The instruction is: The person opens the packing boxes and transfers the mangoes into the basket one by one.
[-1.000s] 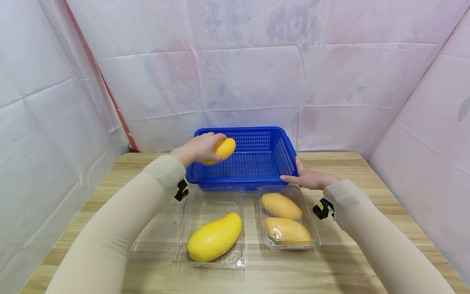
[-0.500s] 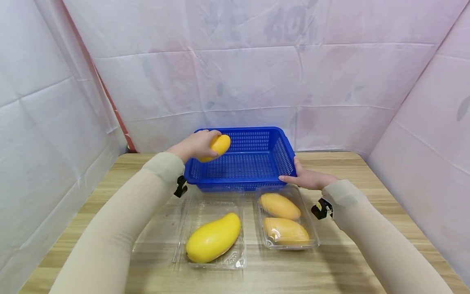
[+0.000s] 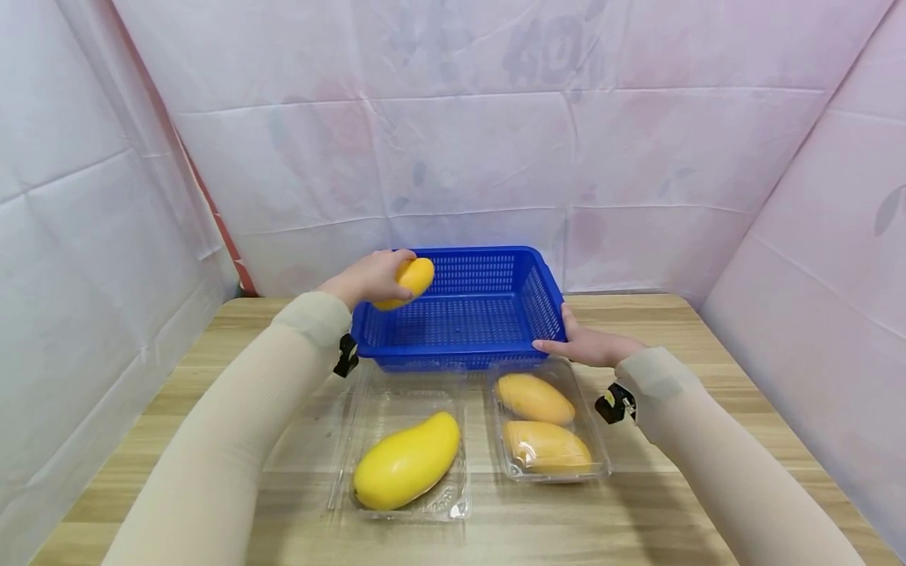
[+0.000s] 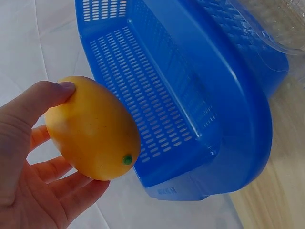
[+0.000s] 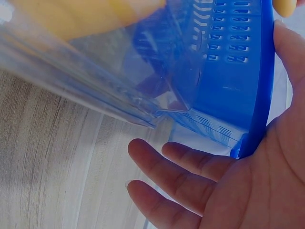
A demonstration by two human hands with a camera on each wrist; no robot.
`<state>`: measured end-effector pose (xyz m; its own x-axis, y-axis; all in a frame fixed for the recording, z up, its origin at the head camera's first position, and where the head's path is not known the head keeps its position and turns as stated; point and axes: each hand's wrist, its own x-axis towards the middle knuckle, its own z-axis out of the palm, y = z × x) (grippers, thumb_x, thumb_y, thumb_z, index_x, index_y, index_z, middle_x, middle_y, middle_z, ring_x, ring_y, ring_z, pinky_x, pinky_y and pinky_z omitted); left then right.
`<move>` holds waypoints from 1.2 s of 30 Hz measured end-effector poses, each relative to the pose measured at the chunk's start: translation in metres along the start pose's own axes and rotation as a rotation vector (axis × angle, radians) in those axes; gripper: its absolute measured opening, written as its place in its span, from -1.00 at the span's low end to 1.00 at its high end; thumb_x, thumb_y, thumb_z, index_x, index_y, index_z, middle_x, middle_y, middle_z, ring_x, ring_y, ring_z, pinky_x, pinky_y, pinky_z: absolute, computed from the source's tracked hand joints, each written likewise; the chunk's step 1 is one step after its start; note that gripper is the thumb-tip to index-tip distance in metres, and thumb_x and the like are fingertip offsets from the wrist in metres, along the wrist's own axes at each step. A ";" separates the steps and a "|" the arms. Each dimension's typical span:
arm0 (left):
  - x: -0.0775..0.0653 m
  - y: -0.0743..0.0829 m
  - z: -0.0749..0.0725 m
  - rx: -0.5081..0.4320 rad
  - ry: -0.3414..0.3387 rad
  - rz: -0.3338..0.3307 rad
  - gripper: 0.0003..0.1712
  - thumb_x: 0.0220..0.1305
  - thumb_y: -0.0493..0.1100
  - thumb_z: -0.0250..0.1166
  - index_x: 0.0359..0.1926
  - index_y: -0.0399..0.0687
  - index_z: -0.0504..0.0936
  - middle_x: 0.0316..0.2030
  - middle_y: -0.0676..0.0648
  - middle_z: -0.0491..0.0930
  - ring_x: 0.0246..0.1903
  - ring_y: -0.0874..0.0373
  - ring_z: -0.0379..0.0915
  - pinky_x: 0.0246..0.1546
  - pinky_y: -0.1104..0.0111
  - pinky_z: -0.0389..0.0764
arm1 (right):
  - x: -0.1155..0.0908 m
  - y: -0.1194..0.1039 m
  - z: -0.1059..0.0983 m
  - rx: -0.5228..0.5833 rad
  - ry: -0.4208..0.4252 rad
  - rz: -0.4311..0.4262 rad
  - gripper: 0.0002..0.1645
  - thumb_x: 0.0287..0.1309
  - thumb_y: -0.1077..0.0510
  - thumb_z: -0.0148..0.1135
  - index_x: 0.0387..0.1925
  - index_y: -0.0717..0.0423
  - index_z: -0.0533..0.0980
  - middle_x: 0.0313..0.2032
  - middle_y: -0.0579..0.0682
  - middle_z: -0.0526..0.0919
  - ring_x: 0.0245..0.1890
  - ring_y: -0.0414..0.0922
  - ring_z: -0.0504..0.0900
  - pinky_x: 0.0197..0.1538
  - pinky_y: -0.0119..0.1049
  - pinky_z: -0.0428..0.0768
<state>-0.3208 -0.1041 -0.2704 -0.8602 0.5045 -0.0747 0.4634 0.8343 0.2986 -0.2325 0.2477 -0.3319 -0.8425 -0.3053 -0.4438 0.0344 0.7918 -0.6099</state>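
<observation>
Warm yellows and oranges around one solid blue.
Toward the far edge of the worktop (image 3: 637, 313), itself pale tan streaked with brown grain, the basket (image 3: 467, 321) is deep blue, patterned with rows of slots. Over its left end, the held fruit (image 4: 95, 129) is orange-yellow with a green dot (image 4: 127, 159). Nearer the front edge, the large fruit (image 3: 408, 462) is plain bright yellow in a colourless tray (image 3: 418, 409); nearer the right edge, the two smaller fruits (image 3: 536, 398) are soft orange inside a colourless box (image 3: 552, 476). Beyond the far edge, the cloth (image 3: 453, 157) is pinkish white with faded grey leaves.
</observation>
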 end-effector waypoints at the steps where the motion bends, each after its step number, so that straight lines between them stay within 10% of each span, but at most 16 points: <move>1: 0.001 -0.001 0.000 -0.003 0.000 0.000 -0.21 0.14 -0.06 0.29 0.35 -0.14 0.19 0.16 -0.20 0.38 -0.05 -0.04 0.35 -0.01 0.12 0.41 | 0.000 0.000 0.000 0.000 0.000 0.003 0.33 0.18 -0.43 -0.10 0.26 0.22 -0.76 0.34 0.36 -0.61 0.35 0.30 -0.37 0.24 0.31 -0.16; 36: 0.032 0.001 -0.009 0.004 0.004 -0.016 -0.23 0.15 -0.08 0.29 0.34 -0.15 0.20 0.16 -0.22 0.37 0.01 -0.05 0.36 0.01 0.12 0.41 | -0.002 0.002 -0.002 0.017 0.010 -0.025 0.29 0.22 -0.37 -0.07 0.28 0.23 -0.73 0.34 0.35 -0.60 0.35 0.28 -0.38 0.25 0.29 -0.16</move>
<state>-0.3500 -0.0893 -0.2638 -0.8681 0.4906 -0.0759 0.4506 0.8429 0.2940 -0.2325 0.2509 -0.3307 -0.8486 -0.3191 -0.4220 0.0225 0.7751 -0.6314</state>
